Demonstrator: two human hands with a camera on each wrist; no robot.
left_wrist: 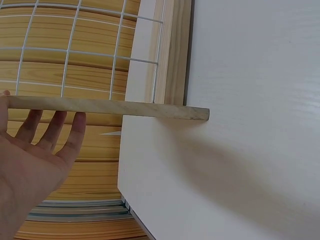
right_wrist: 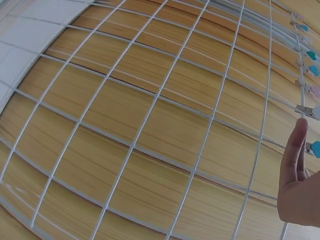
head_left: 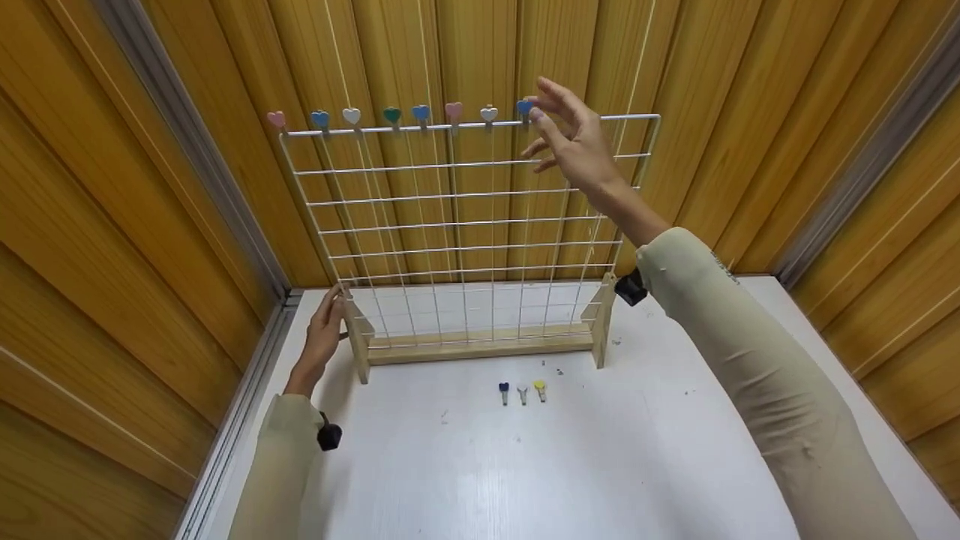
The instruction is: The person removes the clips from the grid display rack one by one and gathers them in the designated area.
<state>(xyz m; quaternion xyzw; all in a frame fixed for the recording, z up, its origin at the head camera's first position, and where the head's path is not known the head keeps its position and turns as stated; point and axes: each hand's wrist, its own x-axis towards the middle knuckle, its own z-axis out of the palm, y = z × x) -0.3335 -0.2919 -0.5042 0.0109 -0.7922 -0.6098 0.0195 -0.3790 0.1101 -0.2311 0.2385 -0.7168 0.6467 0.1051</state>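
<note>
A white wire grid (head_left: 472,202) stands upright in a wooden stand (head_left: 480,349). Heart-topped clips in pink, blue, white and green line its top wire. At the rightmost of these, a blue heart clip (head_left: 524,107), my right hand (head_left: 581,142) has its thumb tip close by, fingers spread. The right wrist view shows the thumb (right_wrist: 295,147) beside that end of the row. My left hand (head_left: 324,326) holds the stand's left side post (left_wrist: 135,108); its fingers (left_wrist: 75,132) meet the outer face and the thumb tip shows past the edge.
On the white table (head_left: 480,465) in front of the stand lie three more clips: a dark blue heart clip (head_left: 504,392), a white clip (head_left: 523,393) and a yellow clip (head_left: 540,389). Wood-patterned walls (head_left: 750,150) rise behind and on both sides.
</note>
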